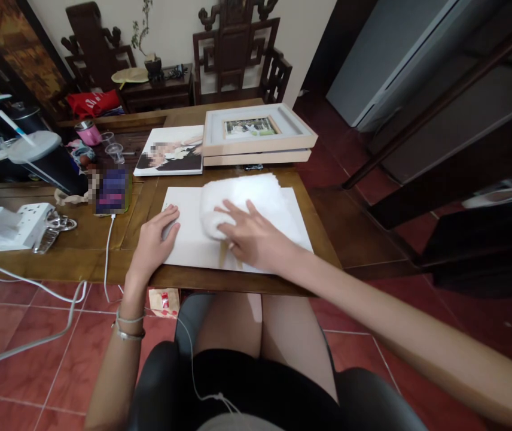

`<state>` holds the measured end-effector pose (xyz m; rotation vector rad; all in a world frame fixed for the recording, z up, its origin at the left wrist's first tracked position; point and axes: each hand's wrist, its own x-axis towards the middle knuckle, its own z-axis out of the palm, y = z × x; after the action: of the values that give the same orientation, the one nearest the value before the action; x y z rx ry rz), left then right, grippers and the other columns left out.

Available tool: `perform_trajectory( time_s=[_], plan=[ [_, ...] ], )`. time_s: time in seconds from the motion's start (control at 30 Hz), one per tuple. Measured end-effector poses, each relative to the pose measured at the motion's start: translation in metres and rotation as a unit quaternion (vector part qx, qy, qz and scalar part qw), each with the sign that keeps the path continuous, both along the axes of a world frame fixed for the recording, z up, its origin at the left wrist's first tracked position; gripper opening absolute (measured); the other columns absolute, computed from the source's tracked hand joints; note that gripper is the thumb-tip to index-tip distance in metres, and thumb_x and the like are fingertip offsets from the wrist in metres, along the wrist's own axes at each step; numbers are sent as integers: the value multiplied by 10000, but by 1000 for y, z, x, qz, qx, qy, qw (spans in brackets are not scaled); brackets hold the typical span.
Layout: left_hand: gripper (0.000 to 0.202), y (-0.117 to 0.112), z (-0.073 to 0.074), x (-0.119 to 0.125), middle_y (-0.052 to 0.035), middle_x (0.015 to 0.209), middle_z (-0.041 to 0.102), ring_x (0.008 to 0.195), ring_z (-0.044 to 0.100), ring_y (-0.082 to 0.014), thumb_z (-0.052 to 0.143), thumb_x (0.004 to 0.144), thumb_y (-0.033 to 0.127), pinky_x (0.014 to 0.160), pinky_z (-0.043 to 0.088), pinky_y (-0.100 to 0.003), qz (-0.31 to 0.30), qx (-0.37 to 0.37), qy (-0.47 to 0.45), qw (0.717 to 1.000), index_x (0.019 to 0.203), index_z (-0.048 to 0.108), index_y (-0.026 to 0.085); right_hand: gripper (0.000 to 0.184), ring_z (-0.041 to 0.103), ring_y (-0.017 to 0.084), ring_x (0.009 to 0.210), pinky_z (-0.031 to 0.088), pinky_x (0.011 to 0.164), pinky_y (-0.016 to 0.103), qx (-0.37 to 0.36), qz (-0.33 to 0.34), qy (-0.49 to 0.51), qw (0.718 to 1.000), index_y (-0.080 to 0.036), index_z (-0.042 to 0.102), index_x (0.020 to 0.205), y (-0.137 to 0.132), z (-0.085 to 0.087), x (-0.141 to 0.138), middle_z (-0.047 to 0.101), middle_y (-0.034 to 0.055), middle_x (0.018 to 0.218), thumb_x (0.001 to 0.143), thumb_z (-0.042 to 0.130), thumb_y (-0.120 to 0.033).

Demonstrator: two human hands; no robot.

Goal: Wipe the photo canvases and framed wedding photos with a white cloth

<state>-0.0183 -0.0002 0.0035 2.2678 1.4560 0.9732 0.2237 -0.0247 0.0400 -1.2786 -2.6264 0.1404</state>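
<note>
A white board-like panel (184,239) lies flat near the table's front edge, and a folded white cloth (251,191) covers much of its right part. My right hand (251,236) rests on the cloth with its fingers spread and slightly bent, pressing on the near side. On the panel's left edge lies my left hand (155,239), palm down, fingers stretched out and the thumb apart. Just below the right hand, two narrow tan strips show on the panel; the hand partly hides them.
Behind the panel stand stacked light-wood picture frames (260,146) and a photo print (170,149). To the left are a phone (112,191) on a cable, a white power strip (27,224) and a dark cup with a straw (49,158). The wooden table (148,272) ends near my lap.
</note>
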Motion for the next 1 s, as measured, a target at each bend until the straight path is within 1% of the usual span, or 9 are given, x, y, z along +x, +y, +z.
perform_trajectory(
  time_s=[0.07, 0.2, 0.3, 0.37, 0.53, 0.7, 0.83, 0.9, 1.0],
  plan=[
    [315, 0, 0, 0, -101, 1317, 655, 1282, 577, -236, 537, 913, 255, 1139, 417, -467, 2, -1, 0, 1000, 1173, 695, 173, 276, 407, 379, 1359, 364, 1033, 606, 0, -19, -20, 1000, -133, 625, 1037, 25, 3, -1, 554, 240, 1341, 822, 468, -59],
    [309, 0, 1, 0, -101, 1312, 658, 1272, 587, -238, 540, 911, 244, 1135, 422, -472, 6, -2, -4, 1000, 1166, 699, 170, 290, 504, 355, 1226, 394, 975, 554, -23, -62, -44, 997, -130, 588, 1080, 62, 7, -3, 629, 188, 1090, 870, 392, -86],
    [310, 0, 1, 0, -112, 1304, 662, 1267, 591, -241, 542, 911, 244, 1133, 426, -463, 8, -2, -9, 1000, 1161, 701, 154, 311, 545, 351, 1156, 389, 974, 556, -30, -88, -38, 995, -112, 590, 1102, 72, 5, -4, 630, 189, 1059, 882, 370, -93],
    [312, 0, 2, 0, -122, 1297, 665, 1264, 593, -244, 545, 909, 247, 1134, 426, -456, 9, -3, -13, 1000, 1157, 703, 140, 338, 538, 365, 1177, 381, 985, 577, -16, -80, -37, 996, -97, 599, 1124, 70, 3, -4, 630, 209, 1119, 862, 386, -73],
    [304, 0, 2, 1, -92, 1305, 664, 1268, 589, -238, 546, 908, 243, 1140, 420, -456, 10, -5, -11, 1000, 1160, 703, 177, 398, 381, 404, 1371, 304, 1066, 641, 7, -31, -56, 998, -124, 649, 1154, 36, -3, -10, 503, 227, 1426, 795, 490, -60],
    [302, -1, 0, 1, -104, 1294, 670, 1265, 592, -241, 548, 911, 247, 1132, 432, -450, 11, 1, -14, 1000, 1156, 704, 164, 331, 362, 424, 1395, 227, 1123, 665, 8, -3, -65, 998, -219, 731, 1075, -31, -1, -27, 516, 165, 1452, 771, 631, -135],
    [302, -1, 0, 1, -127, 1280, 676, 1259, 597, -251, 556, 908, 239, 1127, 435, -441, 12, 5, -20, 1000, 1149, 706, 136, 158, 401, 438, 1370, 281, 1085, 692, 17, 46, -42, 998, -253, 769, 938, -77, 0, -36, 529, 147, 1450, 838, 647, -244],
    [302, -1, 0, 1, -129, 1280, 675, 1255, 600, -258, 553, 908, 231, 1126, 435, -447, 12, 7, -20, 1000, 1149, 706, 133, 169, 405, 452, 1364, 301, 1059, 712, 18, 78, -35, 996, -233, 771, 924, -85, 0, -36, 524, 169, 1449, 875, 611, -258],
    [304, 0, 0, 1, -121, 1288, 672, 1261, 594, -262, 546, 910, 226, 1129, 428, -461, 10, 7, -13, 1000, 1156, 704, 143, 223, 376, 438, 1388, 290, 1075, 699, 0, 87, -43, 995, -214, 751, 1030, -77, 1, -32, 493, 186, 1472, 869, 597, -226]
  ],
)
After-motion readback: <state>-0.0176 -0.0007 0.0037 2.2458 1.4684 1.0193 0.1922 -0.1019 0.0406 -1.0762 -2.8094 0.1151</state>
